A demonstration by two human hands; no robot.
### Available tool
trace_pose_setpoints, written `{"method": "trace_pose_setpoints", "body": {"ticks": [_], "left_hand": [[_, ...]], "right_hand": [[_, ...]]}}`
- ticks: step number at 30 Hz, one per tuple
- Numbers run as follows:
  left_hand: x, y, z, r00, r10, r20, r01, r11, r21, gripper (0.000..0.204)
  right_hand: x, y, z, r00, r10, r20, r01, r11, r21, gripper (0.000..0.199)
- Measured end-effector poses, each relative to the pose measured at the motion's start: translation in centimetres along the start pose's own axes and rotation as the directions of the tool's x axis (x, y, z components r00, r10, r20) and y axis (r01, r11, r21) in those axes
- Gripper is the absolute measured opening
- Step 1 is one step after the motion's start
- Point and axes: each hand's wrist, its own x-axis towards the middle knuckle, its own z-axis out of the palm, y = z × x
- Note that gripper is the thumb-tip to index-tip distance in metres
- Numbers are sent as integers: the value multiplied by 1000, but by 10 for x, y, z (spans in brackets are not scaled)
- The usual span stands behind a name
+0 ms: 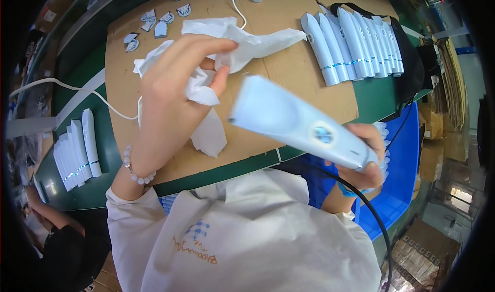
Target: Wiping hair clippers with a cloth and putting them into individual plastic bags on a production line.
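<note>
- OK, blue bin (401,186) at R is holding pale pcs (383,150).
- L hand (170,88) is half-curling, pinching crumpled white sheet (201,90) btwn thumb & fingers.
- R hand (357,176) is gripping clipper (304,124) by tail end, tilting it above cardboard's (299,93) near edge.

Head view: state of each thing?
Clipper: in the right hand, tilted; on or off unclear.
White cloth: crumpled, bunched in the left hand.
Left clipper bodies: lined up.
Right clipper bodies: lined up.
Blue bin: open, holding pale parts.
Upper cable: loose, curved.
Cardboard: flat.
</note>
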Motion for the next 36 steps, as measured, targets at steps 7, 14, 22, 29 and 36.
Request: {"method": "trace_pose_setpoints", "body": {"ticks": [7,14,22,29,36], "left_hand": [[-3,-1,8,993,80,86,-66,986,-155,29],[-5,-3,6,989,66,131,-36,975,-220,34],[-3,-4,11,985,75,154,-35,968,-248,32],[-4,-5,14,986,24,162,22,961,-276,37],[-3,-2,14,989,50,139,-9,958,-286,43]], "right_hand": [[15,1,16,976,185,115,-181,982,-45,67],[15,4,11,983,153,-98,-167,974,-154,68],[12,2,12,981,68,-180,-116,955,-273,67],[3,-7,13,975,-218,52,193,699,-688,51],[-2,-8,6,972,-235,23,196,750,-631,51]]}}
